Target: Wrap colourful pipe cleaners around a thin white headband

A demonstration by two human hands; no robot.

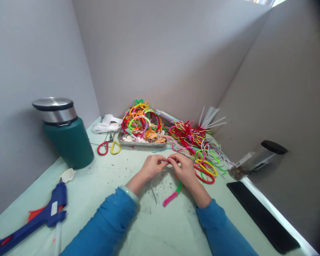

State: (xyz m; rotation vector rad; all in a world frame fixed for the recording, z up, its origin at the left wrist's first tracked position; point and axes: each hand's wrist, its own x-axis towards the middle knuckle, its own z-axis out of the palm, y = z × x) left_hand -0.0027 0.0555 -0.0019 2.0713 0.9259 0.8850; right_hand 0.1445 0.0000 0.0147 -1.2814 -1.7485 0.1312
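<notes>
My left hand (152,166) and my right hand (184,169) meet fingertip to fingertip above the middle of the table. Both are closed in a pinch on a thin pink pipe cleaner (167,160), mostly covered by the fingers. Below my right palm a fuzzy pink and green strip (171,198) slants down toward the table; its upper end is hidden, so I cannot tell whether it joins the pinched piece. A thin pale stick (153,193) lies beneath my left wrist. Scissors with red and yellow handles (206,170) rest just right of my right hand.
A metal tray (141,144) holds colourful pipe-cleaner rings. Loose pipe cleaners (188,133) are heaped beside it. Red-and-yellow-handled pliers (109,146), a green bottle (69,142) and a blue glue gun (52,209) stand or lie left. A clear jar (257,161) leans right.
</notes>
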